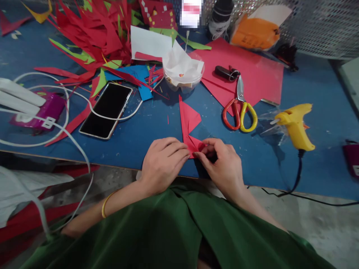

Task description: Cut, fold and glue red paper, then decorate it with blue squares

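A folded piece of red paper [190,118] lies on the blue table near its front edge, with pointed flaps reaching away from me. My left hand [166,160] rests palm down at its left side, fingers stretched out and their tips on the paper's lower end. With thumb and fingers, my right hand [221,158] pinches the lower right corner of the same paper. Beyond it to the right lie scissors [240,101] with one red and one yellow handle, blades pointing away. Part of the paper's lower end is hidden under my fingers.
A yellow glue gun [295,125] stands at the right, its black cord running off the front edge. At the left are a phone [106,110] under a white cable and a heap of red scraps [95,33]. A clear bowl [183,71] and red sheets [263,71] lie farther back.
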A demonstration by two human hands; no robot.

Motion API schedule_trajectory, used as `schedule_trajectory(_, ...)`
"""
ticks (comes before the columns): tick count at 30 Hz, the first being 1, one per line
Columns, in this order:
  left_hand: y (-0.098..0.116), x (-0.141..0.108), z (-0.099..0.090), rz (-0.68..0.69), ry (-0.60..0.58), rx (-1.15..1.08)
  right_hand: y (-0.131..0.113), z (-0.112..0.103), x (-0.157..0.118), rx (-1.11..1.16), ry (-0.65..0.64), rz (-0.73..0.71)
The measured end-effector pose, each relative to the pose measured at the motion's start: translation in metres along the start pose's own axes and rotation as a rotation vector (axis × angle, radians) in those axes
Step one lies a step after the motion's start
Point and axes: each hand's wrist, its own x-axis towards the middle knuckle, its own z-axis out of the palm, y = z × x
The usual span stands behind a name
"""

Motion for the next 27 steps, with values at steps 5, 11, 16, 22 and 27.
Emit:
schedule_trajectory(5, 0.000, -0.004, -0.006, 0.133, -0.037, 0.094, 0.002, 0.002, 0.000, 0.002, 0.010, -0.039)
schedule_trajectory(11, -0.003, -0.016, -0.015, 0.260, -0.192, 0.235, 0.002, 0.004, -0.001, -0.028, 0.000, -0.036)
schedule_trajectory(16, -0.004, -0.021, -0.015, 0.257, -0.210, 0.242, 0.006, 0.000, -0.007, -0.081, 0.013, -0.021)
schedule_trajectory(22, -0.002, -0.020, -0.013, 0.243, -0.185, 0.220, 0.011, -0.011, -0.023, -0.118, 0.274, -0.185)
schedule_trajectory(27, -0.002, -0.023, -0.010, 0.192, -0.125, 0.139, 0.009, -0.004, -0.031, -0.134, 0.045, -0.593)
